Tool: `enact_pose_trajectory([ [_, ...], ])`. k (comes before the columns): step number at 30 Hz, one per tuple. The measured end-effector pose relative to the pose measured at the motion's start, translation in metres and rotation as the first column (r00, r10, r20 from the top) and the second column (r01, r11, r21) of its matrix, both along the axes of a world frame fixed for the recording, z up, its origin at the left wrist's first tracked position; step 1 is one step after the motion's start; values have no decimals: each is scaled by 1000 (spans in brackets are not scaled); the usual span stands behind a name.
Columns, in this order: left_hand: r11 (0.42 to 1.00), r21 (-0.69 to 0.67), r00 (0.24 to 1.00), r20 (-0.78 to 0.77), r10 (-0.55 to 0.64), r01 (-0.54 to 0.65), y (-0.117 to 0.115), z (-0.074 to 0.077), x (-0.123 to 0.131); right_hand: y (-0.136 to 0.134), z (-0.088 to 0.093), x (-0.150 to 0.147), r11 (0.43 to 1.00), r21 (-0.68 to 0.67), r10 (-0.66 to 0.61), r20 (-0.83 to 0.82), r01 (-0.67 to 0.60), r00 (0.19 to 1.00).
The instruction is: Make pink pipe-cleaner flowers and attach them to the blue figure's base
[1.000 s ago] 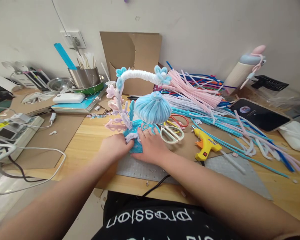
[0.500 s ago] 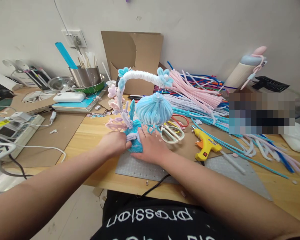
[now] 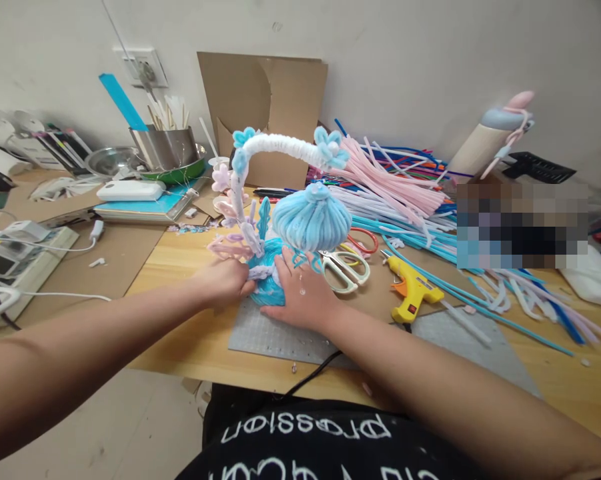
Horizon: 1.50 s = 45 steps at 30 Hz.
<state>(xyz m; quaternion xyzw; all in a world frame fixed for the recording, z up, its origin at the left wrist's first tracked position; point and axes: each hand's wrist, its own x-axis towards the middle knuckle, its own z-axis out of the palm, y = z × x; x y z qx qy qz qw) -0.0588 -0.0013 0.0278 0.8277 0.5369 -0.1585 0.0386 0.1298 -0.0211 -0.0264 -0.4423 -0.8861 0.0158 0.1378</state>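
Both hands are clamped on the teal base (image 3: pixel 266 285) of a fuzzy pipe-cleaner figure standing on the grey mat (image 3: pixel 280 333) at the near edge of the desk (image 3: pixel 180 280). Left hand (image 3: pixel 223 282) has its grip pinched on a pale strand at the base, right hand (image 3: pixel 303 293) lies flat with fingers spread against it – looks like bracing so the top-heavy blue ball (image 3: pixel 311 223) and white arch (image 3: pixel 280 143) don't tip. Scissors (image 3: pixel 347 267) and yellow glue gun (image 3: pixel 411 288) sit just right – handy reach

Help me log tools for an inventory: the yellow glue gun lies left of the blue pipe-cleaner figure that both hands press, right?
Not quite: in the head view the yellow glue gun lies right of the blue pipe-cleaner figure, which the left hand and right hand press.
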Motion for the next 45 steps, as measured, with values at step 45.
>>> enact_pose_trajectory([
  [45,998,47,949,310,-52,39,-3,0,-19,-3,18,0,980,-200,-16,-73,1,997],
])
